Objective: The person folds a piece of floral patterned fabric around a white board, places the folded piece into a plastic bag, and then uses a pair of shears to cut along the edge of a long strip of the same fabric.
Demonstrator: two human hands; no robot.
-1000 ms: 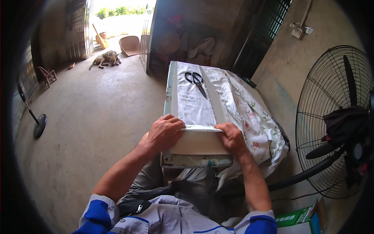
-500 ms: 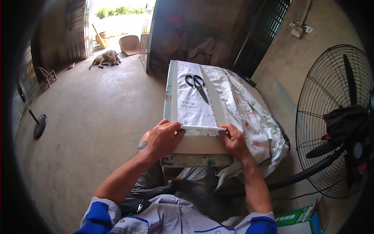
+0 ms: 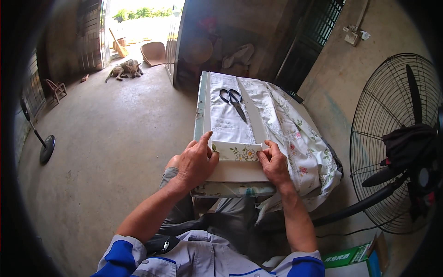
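A strip of white floral cloth [image 3: 235, 151] lies over a pale board [image 3: 237, 171] on a worn, green-edged table [image 3: 217, 189]. Its near end is turned over into a band that shows a printed flower. At the band's left end is my left hand [image 3: 196, 159], thumb on the cloth and index finger stretched forward. My right hand [image 3: 276, 164] pinches the right end between thumb and index finger. Beyond the band, black-handled scissors [image 3: 235, 101] rest closed on the strip. More floral cloth [image 3: 295, 134] is bunched on the right, hanging over the table's side.
A large black fan [image 3: 392, 147] stands close on the right, above a green box [image 3: 346, 258]. On the floor farther off are a lying dog [image 3: 124, 69], a brown chair seat [image 3: 153, 53] by the doorway, a small chair [image 3: 56, 90] and a round black stand base [image 3: 47, 150].
The near fold of the cloth has turned toward me and widened, so more of the flower print shows. My left index finger has straightened forward; my right hand has shifted slightly.
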